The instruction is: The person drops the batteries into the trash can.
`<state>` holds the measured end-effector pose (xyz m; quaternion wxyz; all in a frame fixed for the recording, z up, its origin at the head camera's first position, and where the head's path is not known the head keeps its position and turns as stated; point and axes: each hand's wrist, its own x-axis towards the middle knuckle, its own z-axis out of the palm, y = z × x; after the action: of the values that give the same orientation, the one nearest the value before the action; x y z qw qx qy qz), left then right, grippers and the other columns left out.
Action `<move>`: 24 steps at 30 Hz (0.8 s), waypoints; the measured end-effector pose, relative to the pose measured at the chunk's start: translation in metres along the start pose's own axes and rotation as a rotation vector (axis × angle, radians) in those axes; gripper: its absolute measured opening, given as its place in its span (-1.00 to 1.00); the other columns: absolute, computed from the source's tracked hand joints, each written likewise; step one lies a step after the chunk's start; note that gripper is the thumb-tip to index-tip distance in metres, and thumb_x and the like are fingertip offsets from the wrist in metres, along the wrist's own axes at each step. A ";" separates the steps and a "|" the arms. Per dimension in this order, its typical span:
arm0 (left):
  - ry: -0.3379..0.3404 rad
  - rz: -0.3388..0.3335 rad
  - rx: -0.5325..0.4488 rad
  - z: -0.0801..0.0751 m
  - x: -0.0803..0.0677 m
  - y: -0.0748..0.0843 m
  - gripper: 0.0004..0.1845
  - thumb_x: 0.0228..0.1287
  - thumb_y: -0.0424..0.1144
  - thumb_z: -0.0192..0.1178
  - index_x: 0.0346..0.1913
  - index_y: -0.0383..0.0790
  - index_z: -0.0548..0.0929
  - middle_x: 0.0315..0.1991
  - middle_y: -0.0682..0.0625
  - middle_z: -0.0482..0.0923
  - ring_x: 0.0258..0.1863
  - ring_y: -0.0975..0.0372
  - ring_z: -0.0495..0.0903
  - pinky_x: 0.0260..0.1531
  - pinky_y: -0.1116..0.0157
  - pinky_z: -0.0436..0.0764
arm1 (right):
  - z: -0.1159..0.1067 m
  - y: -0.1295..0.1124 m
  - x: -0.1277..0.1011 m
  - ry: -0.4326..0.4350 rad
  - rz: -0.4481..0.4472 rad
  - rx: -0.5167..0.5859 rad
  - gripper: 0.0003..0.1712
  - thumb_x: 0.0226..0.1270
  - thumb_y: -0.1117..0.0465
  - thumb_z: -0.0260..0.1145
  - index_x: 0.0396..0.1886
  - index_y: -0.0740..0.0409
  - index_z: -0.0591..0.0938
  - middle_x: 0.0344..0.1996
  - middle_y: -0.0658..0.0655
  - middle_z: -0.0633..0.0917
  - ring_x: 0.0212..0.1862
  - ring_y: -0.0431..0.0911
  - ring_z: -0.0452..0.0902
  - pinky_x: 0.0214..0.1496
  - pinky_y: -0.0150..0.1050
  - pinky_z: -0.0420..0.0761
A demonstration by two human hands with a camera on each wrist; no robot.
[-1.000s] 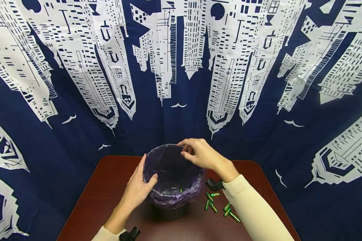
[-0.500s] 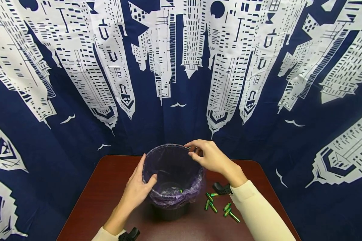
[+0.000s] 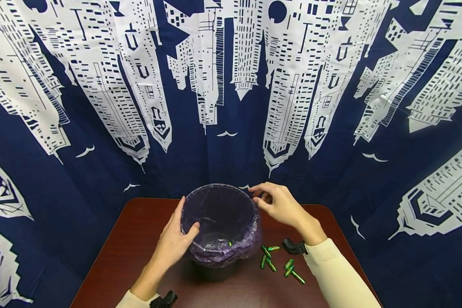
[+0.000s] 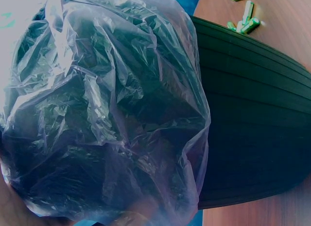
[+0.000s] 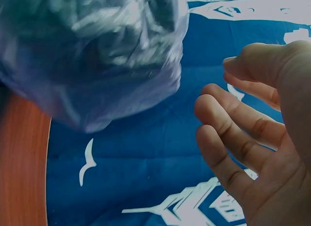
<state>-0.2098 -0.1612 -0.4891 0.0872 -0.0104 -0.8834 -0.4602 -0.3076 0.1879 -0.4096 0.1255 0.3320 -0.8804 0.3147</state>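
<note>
Now the right hand [image 3: 282, 205] has slid off the far rim to the bin's [image 3: 220, 222] right side, fingers loose, holding nothing. Left hand [image 3: 175, 241] still grips the near-left rim over the purple liner [image 4: 107, 119]. Bin sits mid-table [image 3: 131, 248], batteries [image 3: 279, 263] just right.

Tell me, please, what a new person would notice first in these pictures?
First, the black bin with its purple plastic liner, standing in the middle of the brown table. The left hand grips its near-left rim, thumb inside; the right hand hangs beside the far-right rim, fingers loosely curled, holding nothing. Green batteries lie scattered to the right of the bin, and a blue skyline curtain fills the background.
</note>
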 end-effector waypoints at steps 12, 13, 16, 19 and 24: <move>0.005 0.011 0.006 0.000 0.000 -0.001 0.07 0.62 0.03 0.38 0.97 0.17 -0.02 0.94 -0.22 0.10 0.78 -0.38 0.36 0.56 -0.61 0.40 | -0.003 0.025 -0.024 0.047 0.053 -0.012 -0.66 0.53 0.35 0.57 0.23 0.07 0.90 -0.13 0.00 0.89 -0.32 -0.31 0.67 -0.23 -0.35 0.67; 0.004 0.009 0.005 0.000 0.000 -0.001 0.07 0.62 0.04 0.38 0.97 0.16 -0.02 0.94 -0.22 0.09 0.79 -0.37 0.36 0.57 -0.61 0.40 | -0.003 0.028 -0.025 0.046 0.059 -0.012 -0.66 0.54 0.35 0.57 0.23 0.07 0.90 -0.15 -0.02 0.88 -0.32 -0.31 0.67 -0.23 -0.35 0.67; 0.003 0.004 0.005 0.000 -0.002 0.000 0.07 0.62 0.02 0.38 0.97 0.15 -0.01 0.94 -0.23 0.09 0.79 -0.38 0.35 0.57 -0.61 0.39 | -0.003 0.034 -0.031 0.046 0.070 -0.007 -0.67 0.55 0.34 0.56 0.23 0.08 0.90 -0.19 -0.03 0.86 -0.33 -0.32 0.67 -0.22 -0.35 0.68; 0.004 0.002 0.003 0.001 -0.003 0.000 0.06 0.62 0.00 0.38 0.97 0.14 0.00 0.93 -0.25 0.10 0.78 -0.39 0.35 0.56 -0.62 0.39 | -0.002 0.041 -0.037 0.047 0.080 -0.004 -0.68 0.56 0.34 0.55 0.22 0.09 0.90 -0.17 -0.01 0.86 -0.32 -0.33 0.67 -0.21 -0.35 0.70; 0.001 0.003 0.004 0.000 -0.002 0.000 0.06 0.63 -0.01 0.38 0.97 0.14 0.00 0.93 -0.25 0.10 0.78 -0.40 0.36 0.55 -0.63 0.39 | 0.006 0.055 -0.046 0.053 0.107 -0.002 -0.69 0.55 0.34 0.57 0.21 0.10 0.90 -0.15 0.03 0.87 -0.30 -0.34 0.70 -0.20 -0.35 0.72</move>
<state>-0.2074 -0.1611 -0.4892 0.0885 -0.0114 -0.8842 -0.4584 -0.3093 0.2393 -0.4597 0.1321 0.2759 -0.8936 0.3285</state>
